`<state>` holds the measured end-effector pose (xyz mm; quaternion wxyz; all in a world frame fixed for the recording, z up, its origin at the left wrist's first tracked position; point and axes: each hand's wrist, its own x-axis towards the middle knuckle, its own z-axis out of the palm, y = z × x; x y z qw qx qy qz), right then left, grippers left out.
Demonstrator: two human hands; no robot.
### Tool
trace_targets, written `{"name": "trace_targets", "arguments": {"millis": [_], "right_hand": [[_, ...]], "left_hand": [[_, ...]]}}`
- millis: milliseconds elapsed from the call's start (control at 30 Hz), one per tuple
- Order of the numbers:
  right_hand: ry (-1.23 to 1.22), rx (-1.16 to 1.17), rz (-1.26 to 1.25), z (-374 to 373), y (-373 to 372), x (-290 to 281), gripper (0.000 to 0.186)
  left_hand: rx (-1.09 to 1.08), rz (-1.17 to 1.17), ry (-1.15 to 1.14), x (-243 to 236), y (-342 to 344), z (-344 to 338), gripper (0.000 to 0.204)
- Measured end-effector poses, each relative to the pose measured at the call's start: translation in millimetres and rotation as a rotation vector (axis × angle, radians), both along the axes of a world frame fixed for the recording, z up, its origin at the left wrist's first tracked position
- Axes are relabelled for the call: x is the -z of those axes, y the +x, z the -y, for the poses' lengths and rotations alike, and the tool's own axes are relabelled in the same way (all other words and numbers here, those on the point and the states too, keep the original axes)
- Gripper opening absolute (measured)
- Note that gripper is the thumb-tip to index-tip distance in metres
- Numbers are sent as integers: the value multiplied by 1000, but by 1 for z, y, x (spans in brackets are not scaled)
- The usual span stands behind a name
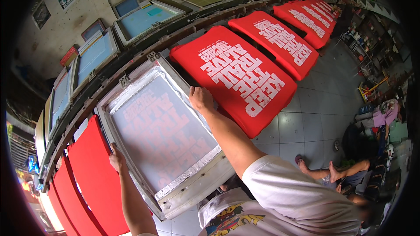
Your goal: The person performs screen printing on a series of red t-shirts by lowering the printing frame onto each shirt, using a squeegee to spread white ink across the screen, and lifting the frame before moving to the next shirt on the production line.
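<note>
A silk-screen printing frame (192,192) with a pale mesh (151,148) lies in front of me, silvery tape along its inner edges. Reversed lettering shows faintly through the mesh. My left hand (117,159) is closed on the frame's left side, and my right hand (201,98) is closed round its right side. Two metal clamps, one of them a hinge clamp (124,80), sit at its far edge by the rail. Right of the frame lies a red shirt (280,89) with white block lettering. A plain red shirt (94,170) is beside my left hand. What lies under the frame is mostly hidden.
More printed red shirts (280,43) stretch away along the metal rail (175,35). Blue-meshed screens (144,19) lean beyond it, against the wall. Tiled floor (293,126) runs on the right, where a seated person's bare legs (332,172) and cluttered shelves (372,46) show.
</note>
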<state>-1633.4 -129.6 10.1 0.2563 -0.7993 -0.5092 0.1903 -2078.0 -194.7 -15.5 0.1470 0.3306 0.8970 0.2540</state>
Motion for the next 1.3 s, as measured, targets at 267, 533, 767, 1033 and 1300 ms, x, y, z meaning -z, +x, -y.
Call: {"name": "trace_targets", "arguments": {"millis": [267,533,767,1033,1300], "right_hand": [[47,7,11,1,3,5,55],[-3,-26,80,-3,9,-1,57],[76,-383,456,-12,7,25,32],[-6,-91,195,-26,18,44,64],[-39,-72,176,-20,5,28,62]], "left_hand": [[17,23,-34,10,-7,-6,100],[44,0,-12,14,-2,-7,99],[-72,92,1,-14,7,10,91],[-146,78,-61,-21,23,4,82],[-193,100,16,-28,26,19,79]]}}
